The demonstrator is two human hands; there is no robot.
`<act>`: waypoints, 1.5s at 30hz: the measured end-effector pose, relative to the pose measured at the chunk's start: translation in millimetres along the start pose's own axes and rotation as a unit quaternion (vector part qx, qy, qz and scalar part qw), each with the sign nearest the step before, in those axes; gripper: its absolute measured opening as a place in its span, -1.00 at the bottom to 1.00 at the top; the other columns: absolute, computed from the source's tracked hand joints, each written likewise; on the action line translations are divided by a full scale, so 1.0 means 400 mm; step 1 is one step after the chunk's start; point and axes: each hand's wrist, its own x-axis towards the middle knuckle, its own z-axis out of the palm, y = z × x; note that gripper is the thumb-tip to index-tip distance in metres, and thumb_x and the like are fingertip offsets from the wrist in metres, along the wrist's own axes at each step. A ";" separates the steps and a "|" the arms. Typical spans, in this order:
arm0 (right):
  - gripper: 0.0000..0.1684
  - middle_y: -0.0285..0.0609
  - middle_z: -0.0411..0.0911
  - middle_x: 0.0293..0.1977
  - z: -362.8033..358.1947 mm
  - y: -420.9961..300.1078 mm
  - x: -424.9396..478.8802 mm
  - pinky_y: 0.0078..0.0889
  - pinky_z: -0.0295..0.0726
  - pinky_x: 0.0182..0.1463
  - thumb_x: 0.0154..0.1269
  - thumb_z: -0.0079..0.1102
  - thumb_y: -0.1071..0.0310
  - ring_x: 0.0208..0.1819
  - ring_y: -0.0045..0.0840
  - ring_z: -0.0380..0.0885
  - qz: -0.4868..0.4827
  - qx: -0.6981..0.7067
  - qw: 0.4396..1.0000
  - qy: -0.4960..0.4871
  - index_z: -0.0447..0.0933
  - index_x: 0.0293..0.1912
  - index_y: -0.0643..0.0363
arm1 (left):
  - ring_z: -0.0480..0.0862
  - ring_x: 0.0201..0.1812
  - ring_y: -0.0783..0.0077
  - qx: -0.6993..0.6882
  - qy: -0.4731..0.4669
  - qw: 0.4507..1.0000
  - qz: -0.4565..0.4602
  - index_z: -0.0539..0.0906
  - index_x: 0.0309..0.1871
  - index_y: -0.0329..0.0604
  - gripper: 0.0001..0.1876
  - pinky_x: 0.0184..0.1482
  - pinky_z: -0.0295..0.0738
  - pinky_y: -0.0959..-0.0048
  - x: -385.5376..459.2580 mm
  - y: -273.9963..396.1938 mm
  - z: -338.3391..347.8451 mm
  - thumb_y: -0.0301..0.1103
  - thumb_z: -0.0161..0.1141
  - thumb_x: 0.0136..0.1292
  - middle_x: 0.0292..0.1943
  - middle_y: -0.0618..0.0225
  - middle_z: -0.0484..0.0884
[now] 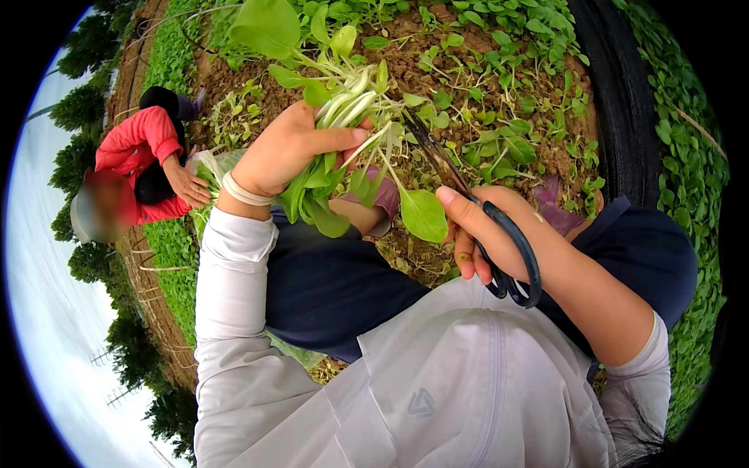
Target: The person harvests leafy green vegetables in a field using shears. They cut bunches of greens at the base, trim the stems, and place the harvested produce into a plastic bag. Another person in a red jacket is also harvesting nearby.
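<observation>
My left hand (292, 149), with rubber bands around its wrist, grips a bunch of leafy green seedlings (351, 105). Their pale stems lie across its fingers, and leaves hang on both sides. One broad leaf dangles on a thin stem between my hands. My right hand (491, 234) holds a pair of scissors (436, 152) with dark handles and soil-stained blades. The blade tips point up and left and reach the edge of the bunch; whether they touch a stem I cannot tell. The blades look closed or nearly so.
Leafy plants (509, 146) grow in brown soil (404, 70) before me. Black sheeting (614, 105) runs along the right, with a denser green bed (690, 175) beyond. At left a co-worker in a red jacket (131, 137) crouches, a hand at greens in a clear plastic bag (225, 161).
</observation>
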 end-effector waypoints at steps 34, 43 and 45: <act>-0.36 -0.23 0.41 -0.79 0.009 -0.006 0.009 -0.66 0.33 -0.70 0.31 -0.24 -0.12 -0.81 -0.71 0.34 -0.012 -0.040 0.999 0.005 0.35 -0.60 0.25 | 0.41 -0.68 0.60 0.002 -0.029 0.999 0.024 0.49 -0.46 -0.31 -0.88 -0.59 0.27 0.65 0.008 -0.011 0.014 -0.43 0.15 0.06 -0.61 0.31 0.53; -0.39 -0.23 0.34 -0.83 0.013 -0.006 0.013 -0.62 0.33 -0.73 0.24 -0.10 -0.14 -0.81 -0.62 0.34 -0.027 0.003 0.999 0.021 0.40 -0.55 0.28 | 0.42 -0.67 0.60 -0.031 -0.027 0.999 0.010 0.51 -0.40 -0.33 -0.85 -0.59 0.28 0.66 0.015 -0.011 0.014 -0.40 0.16 0.07 -0.59 0.31 0.55; -0.39 -0.23 0.34 -0.83 0.013 -0.013 0.009 -0.62 0.33 -0.73 0.23 -0.10 -0.14 -0.82 -0.62 0.34 -0.001 0.017 1.000 0.022 0.39 -0.56 0.27 | 0.40 -0.69 0.60 -0.051 -0.024 0.998 0.000 0.51 -0.41 -0.33 -0.84 -0.60 0.27 0.66 0.017 -0.008 0.015 -0.39 0.16 0.07 -0.59 0.29 0.55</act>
